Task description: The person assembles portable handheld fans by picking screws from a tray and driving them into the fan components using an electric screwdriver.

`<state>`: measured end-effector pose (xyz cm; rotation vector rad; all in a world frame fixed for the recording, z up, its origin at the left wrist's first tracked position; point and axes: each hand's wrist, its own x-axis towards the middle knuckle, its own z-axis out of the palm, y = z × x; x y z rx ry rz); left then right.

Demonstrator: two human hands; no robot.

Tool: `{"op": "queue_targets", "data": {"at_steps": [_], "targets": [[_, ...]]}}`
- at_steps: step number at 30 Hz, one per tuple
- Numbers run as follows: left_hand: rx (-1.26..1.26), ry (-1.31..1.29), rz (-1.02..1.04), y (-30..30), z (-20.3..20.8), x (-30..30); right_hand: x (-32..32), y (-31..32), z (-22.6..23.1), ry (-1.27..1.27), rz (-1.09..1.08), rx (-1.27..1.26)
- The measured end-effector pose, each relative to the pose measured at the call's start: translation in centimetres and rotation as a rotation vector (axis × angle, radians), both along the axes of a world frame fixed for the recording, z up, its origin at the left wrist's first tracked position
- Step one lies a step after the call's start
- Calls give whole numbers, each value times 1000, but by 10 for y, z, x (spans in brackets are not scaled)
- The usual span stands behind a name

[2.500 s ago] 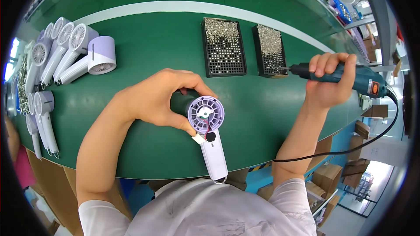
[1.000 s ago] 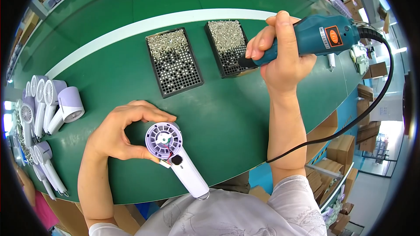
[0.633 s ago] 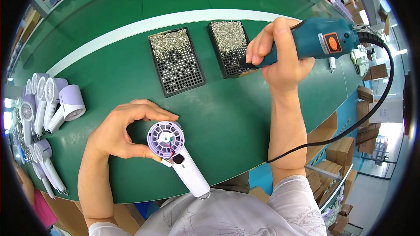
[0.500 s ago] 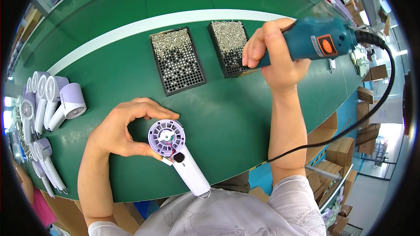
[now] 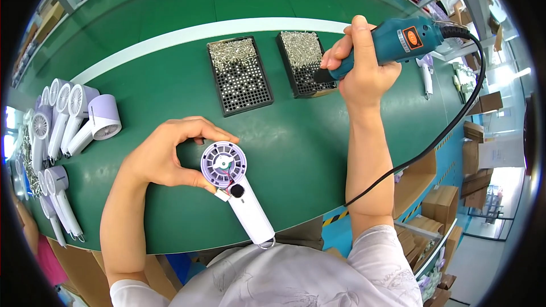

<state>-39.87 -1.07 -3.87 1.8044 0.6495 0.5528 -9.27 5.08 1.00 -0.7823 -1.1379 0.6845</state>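
A pale grey shirt [image 5: 256, 273] with short sleeves [image 5: 376, 247] and faint line drawings [image 5: 335, 295] leaves forearms [image 5: 369, 165] and hands [image 5: 368, 82] bare.

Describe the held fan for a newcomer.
Find the green table, then the left grip over its near side. It holds a handheld fan with a purple head and white handle. Unlike the fans bunched at left, it shows red wiring.

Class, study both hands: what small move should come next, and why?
Probably ease the electric screwdriver down onto a screw in the right-hand screw tray: the right hand holds its black nose at that tray's near end, no screw can be made out on its tip, and the left hand steadies the open-headed handheld fan.
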Motion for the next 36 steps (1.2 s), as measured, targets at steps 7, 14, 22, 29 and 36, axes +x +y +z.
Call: {"op": "queue_targets", "data": {"at_steps": [7, 14, 22, 29, 36], "targets": [[1, 7, 2, -3, 2, -1, 2, -5, 9, 0, -15, 57], [32, 16, 23, -6, -1, -3, -12, -33, 30, 167, 248, 70], [87, -21, 9, -4, -6, 0, -68, -82, 42, -6, 646, 154], [54, -44, 27, -7, -8, 1, -80, -85, 32, -95, 644, 106], [36, -41, 32, -7, -7, 1, -85, -82, 30, -126, 668, 123]]}}
